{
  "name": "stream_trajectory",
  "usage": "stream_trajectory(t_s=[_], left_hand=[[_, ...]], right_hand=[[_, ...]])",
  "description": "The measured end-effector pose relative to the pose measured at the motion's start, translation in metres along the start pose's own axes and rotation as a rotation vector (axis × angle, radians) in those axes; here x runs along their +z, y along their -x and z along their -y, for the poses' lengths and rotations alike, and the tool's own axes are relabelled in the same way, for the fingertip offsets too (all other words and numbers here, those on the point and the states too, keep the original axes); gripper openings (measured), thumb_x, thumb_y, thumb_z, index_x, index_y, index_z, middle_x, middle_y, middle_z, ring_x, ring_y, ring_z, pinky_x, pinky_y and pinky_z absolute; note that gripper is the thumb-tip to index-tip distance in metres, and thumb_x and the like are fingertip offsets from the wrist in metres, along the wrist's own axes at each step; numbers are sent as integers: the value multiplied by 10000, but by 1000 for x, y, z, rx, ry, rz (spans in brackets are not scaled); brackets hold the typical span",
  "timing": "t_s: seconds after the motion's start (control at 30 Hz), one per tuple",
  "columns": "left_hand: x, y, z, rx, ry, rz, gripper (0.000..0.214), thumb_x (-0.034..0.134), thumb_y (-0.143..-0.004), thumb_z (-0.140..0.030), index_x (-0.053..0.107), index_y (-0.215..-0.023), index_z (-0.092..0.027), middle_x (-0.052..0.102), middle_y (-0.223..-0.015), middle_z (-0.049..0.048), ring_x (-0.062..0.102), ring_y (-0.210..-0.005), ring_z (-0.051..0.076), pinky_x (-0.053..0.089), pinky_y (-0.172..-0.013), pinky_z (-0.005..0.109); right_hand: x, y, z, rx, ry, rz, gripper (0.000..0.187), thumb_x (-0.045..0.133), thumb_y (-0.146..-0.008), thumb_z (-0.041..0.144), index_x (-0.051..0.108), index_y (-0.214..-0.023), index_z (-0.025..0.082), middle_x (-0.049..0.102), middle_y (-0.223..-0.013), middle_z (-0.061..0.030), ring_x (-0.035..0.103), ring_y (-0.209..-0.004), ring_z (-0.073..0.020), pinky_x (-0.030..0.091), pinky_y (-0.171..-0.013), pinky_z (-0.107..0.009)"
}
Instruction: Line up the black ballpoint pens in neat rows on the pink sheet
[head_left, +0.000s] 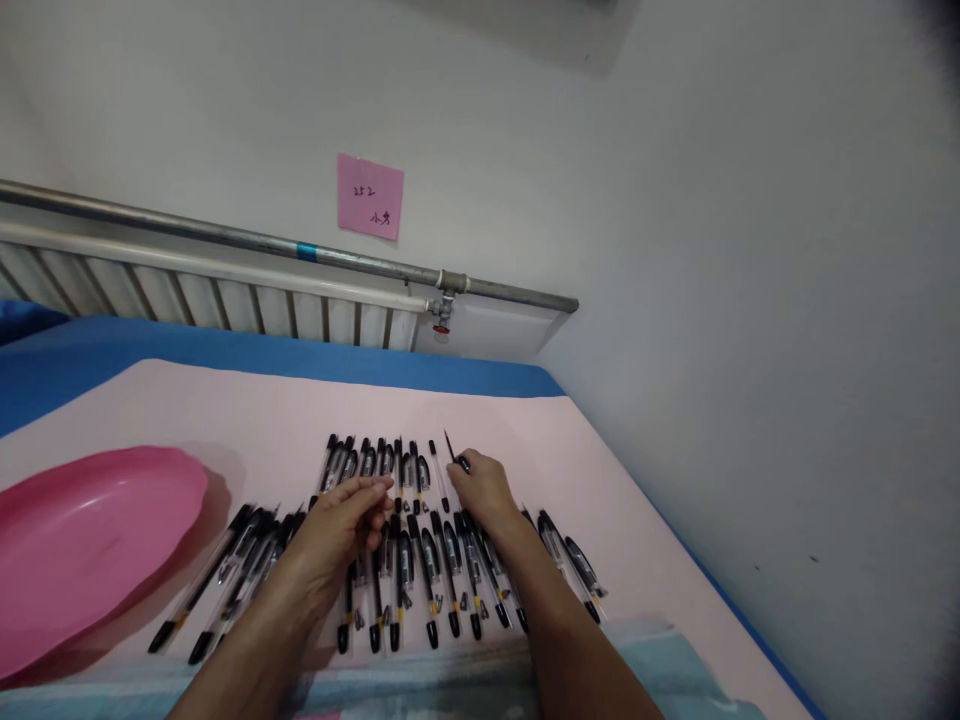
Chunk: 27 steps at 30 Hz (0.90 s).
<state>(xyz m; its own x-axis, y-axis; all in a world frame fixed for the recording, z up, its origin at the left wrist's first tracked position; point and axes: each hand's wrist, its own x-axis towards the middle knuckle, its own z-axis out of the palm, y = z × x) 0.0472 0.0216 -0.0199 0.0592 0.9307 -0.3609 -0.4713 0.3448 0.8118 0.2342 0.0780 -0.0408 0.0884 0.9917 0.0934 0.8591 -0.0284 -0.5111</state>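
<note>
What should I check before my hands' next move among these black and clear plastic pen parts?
1. Slim, dark, pointed pen part gripped by the right hand: ok, its tip sticks out.
2. Left hand free: cannot tell, the curled fingers could hide something small.
3. Clear plastic barrel with black ends visible beside the right hand: ok.
4. Near row of black and clear plastic pen parts fully visible: not ok, forearms cover some.
5. Curved pink plastic tray apart from both hands: ok.
</note>
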Motion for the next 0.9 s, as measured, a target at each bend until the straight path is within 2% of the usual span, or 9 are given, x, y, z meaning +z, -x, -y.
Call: stream_trajectory(t_s=[0.13,0.33,0.77,0.9], left_hand=[[0,0,1,-7,-3,-5,243,707,-572,-225,634,-769,-102,579,-598,14,459,-451,63,314,-371,166],[0,0,0,-20,-2,-3,221,694,-585,-208,632,-770,-104,583,-602,18,465,-458,67,322,-382,172],[-1,1,0,-15,-14,8,235,700,-591,-218,637,-788,-107,589,-605,20,469,-450,67,325,-373,171],[0,2,-2,-39,29,12,151,654,-664,-189,637,-788,-104,606,-625,35,501,-459,72,361,-383,170]], right_hand=[[5,0,2,-33,79,19,212,467,-794,256,647,-767,148,667,-766,-85,574,-731,-172,355,-640,-231],[5,1,2,-44,123,24,219,452,-803,245,649,-781,153,668,-776,-78,574,-734,-163,350,-634,-221],[9,4,1,-110,12,47,180,462,-782,202,641,-777,191,654,-717,-15,557,-672,-126,354,-596,-185],[7,4,2,-107,-27,23,170,468,-767,192,638,-764,191,645,-689,-10,557,-659,-130,361,-594,-190]])
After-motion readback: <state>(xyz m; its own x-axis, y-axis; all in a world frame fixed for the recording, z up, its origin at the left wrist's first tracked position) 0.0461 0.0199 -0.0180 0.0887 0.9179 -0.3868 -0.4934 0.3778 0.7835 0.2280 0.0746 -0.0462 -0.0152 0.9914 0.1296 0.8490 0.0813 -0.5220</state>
